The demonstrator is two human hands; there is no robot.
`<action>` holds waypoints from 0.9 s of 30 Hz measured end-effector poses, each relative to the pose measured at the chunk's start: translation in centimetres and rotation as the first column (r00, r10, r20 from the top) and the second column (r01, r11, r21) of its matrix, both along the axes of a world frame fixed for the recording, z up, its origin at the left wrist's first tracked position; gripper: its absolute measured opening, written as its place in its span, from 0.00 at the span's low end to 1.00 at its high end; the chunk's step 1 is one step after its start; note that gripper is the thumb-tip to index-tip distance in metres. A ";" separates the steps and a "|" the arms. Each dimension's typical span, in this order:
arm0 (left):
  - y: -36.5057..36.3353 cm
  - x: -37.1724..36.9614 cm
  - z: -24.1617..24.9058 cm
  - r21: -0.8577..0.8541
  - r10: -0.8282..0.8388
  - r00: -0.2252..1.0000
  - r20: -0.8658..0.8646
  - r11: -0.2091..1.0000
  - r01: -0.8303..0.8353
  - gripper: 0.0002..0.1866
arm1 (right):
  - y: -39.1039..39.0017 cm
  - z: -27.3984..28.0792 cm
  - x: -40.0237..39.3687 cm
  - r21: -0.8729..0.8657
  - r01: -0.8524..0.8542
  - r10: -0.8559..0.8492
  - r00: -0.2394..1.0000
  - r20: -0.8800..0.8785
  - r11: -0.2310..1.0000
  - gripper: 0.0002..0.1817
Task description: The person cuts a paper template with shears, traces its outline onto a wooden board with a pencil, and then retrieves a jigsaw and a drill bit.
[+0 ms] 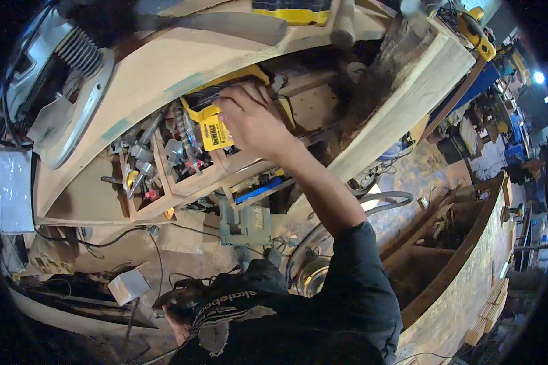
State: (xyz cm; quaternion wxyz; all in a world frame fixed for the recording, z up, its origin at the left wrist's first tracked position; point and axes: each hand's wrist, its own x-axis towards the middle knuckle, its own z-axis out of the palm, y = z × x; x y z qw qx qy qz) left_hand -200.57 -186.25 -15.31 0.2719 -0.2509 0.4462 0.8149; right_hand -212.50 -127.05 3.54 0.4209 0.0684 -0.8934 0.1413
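Observation:
My right hand (246, 112) reaches into a wooden compartment, its fingers bent over a yellow and black DeWalt case (210, 131). The fingertips are partly hidden, but the hand appears to grip the case. Left of it, drill bits (181, 125) and metal router bits or fittings (142, 157) lie in narrow wooden divisions. Low at the left of my body, part of my left hand (178, 327) shows beside a dark object; its fingers cannot be made out.
A curved wooden board (146, 73) borders the compartments. A thick pale beam (408, 97) slants at the right. Below sit a grey-green Makita case (246, 224), a grey hose (386, 198) and a white box (128, 286). A wooden frame (435, 243) stands at the right.

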 end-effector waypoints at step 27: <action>1.7 1.1 -1.1 0.046 0.147 0.988 0.050 0.988 -0.149 0.30 | 4.0 1.2 -1.1 0.027 0.144 -0.146 0.946 0.289 0.989 0.16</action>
